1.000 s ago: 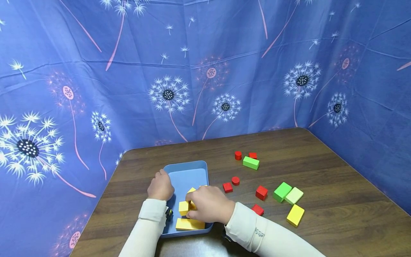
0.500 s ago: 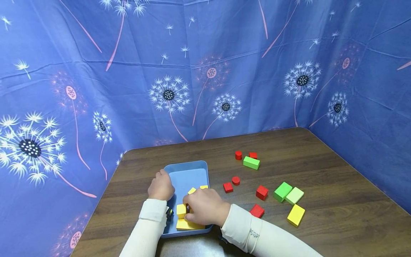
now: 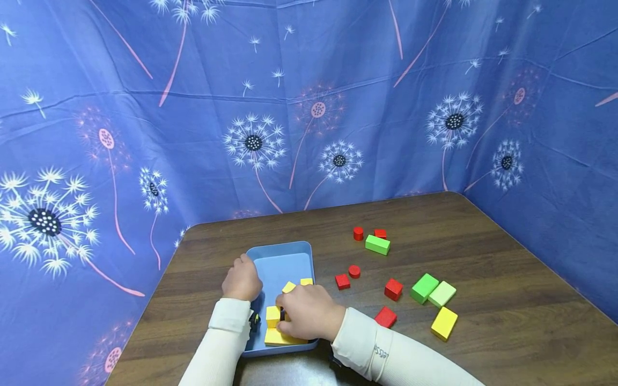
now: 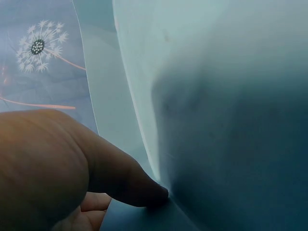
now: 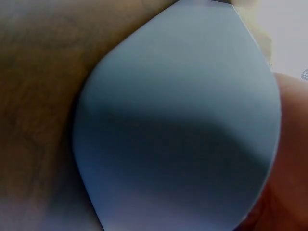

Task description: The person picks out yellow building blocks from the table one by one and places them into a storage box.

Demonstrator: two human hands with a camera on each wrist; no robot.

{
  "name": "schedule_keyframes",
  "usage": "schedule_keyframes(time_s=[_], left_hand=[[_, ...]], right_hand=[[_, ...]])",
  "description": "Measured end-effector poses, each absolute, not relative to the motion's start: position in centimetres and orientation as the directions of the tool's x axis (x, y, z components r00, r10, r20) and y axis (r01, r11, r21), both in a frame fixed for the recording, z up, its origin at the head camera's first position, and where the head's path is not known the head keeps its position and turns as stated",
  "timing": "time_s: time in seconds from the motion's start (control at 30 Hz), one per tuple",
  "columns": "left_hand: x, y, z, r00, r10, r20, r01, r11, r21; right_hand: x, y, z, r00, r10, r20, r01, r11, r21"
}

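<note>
A blue tray sits on the table with several yellow blocks in its near half. My left hand grips its left wall; in the left wrist view the thumb lies along the inside, other fingers beyond the edge. My right hand reaches over the right wall and pinches a yellow block between thumb and index finger. That block overlaps a long yellow block at the near end. Beyond the knuckles show two more yellow blocks, partly covered. In the right wrist view the tray wall hides the fingertips.
On the wooden table right of the tray lie several red pieces, among them a red cube and a red disc. Green blocks and a yellow block lie farther right. A patterned blue cloth hangs behind.
My right hand has moved slightly left and toward the near end, and the pinched yellow block shifted with it to overlap the long one. My left hand has kept its place.
</note>
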State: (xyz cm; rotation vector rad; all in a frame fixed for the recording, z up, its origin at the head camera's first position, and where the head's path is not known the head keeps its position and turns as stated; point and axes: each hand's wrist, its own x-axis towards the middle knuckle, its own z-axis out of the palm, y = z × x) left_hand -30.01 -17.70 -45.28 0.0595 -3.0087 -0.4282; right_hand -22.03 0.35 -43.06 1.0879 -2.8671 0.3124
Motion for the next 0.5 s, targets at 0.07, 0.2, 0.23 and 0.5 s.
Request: schedule_keyframes(time_s=[0.07, 0.2, 0.23, 0.5], left_hand=[[-30.04, -17.74, -45.37, -0.994, -0.054, 0.099, -0.024, 0.959, 0.281], [-30.1, -17.82, -45.54, -0.993, -0.053, 0.107, -0.02, 0.959, 0.283], [-30.13, -17.83, -45.56, -0.993, -0.053, 0.105, -0.021, 0.958, 0.284], [-30.22, -17.86, -45.58, -0.994, -0.05, 0.094, -0.021, 0.957, 0.288]], right_hand=[[-22.0, 0.34, -43.11, -0.751, -0.649, 0.119, -0.66, 0.735, -0.153], [-21.98, 0.34, -43.18, -0.753, -0.649, 0.108, -0.657, 0.739, -0.147], [-21.99, 0.36, -43.2, -0.754, -0.648, 0.108, -0.657, 0.739, -0.148], [-21.72, 1.0, -43.08, -0.742, -0.657, 0.133, -0.671, 0.721, -0.174]])
